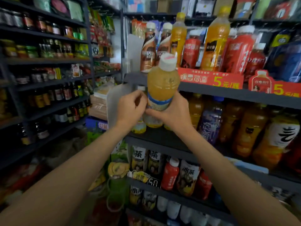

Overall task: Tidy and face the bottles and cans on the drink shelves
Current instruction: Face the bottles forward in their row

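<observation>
Dark drink shelves (211, 92) are seen on the right, stocked with orange, red and brown bottles. At the left end of the middle shelf (156, 136), a pale yellow juice bottle (162, 85) with a white cap (168, 61) is held upright. It is gripped around its lower body by the right hand (171, 111), fingers curled about it. Its blue-and-white label (160, 102) is pinched by the curled fingers of the left hand (130, 105).
</observation>
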Tool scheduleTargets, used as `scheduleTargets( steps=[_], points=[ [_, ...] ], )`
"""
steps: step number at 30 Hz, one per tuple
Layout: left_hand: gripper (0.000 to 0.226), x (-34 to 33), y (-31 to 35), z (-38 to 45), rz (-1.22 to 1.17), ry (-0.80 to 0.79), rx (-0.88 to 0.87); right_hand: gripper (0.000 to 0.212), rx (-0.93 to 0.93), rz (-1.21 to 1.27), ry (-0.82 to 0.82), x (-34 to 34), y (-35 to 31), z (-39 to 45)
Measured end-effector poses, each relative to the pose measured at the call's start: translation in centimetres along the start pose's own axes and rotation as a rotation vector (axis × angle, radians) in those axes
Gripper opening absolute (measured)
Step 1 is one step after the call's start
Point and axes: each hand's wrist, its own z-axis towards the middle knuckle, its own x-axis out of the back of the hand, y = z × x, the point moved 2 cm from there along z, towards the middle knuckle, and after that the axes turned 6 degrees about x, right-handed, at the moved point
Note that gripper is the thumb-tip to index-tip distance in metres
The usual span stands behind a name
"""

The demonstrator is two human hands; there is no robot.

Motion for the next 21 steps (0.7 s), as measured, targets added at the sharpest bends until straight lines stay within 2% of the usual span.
scheduleTargets(
  steps=[2, 4, 6, 8, 11, 14, 17, 21],
  points=[
    [0.021, -0.7, -2.5, -1.6, 0.150, -0.115, 0.140, 0.067, -0.126, -0.063, -0.109, -1.3, 2.2, -2.3],
    [0.018, -1.9, -4.6, -2.5, 0.177, -0.335, 0.285, 0.064, -0.257, -0.147, -0.182, -2.4, 4.7, -3.9],
    [0.028, -3.3, -5.5, -3.0, 0.179, -0.550, 0.329, 0.060, -0.358, -0.195, -0.201, -3.2, 6.7, -4.8],
    [0.035, -4.5, -5.6, -3.2, 0.146, -0.653, 0.366, 0.059, -0.425, -0.213, -0.167, -3.8, 8.1, -4.5],
    [0.039, -5.7, -6.0, -2.5, 0.040, -0.629, 0.456, 0.049, -0.524, -0.201, -0.086, -4.4, 9.1, -3.0],
    [0.041, -6.6, -6.9, -1.3, 0.028, -0.662, 0.527, 0.036, -0.573, -0.237, -0.099, -5.8, 10.0, -2.1],
    [0.034, -7.3, -7.7, -0.1, 0.118, -0.626, 0.525, 0.039, -0.592, -0.269, -0.128, -7.5, 10.7, -1.5],
    [0.021, -7.9, -8.4, 1.4, 0.244, -0.538, 0.501, 0.053, -0.641, -0.327, -0.166, -9.1, 12.0, -1.3]
  ],
)
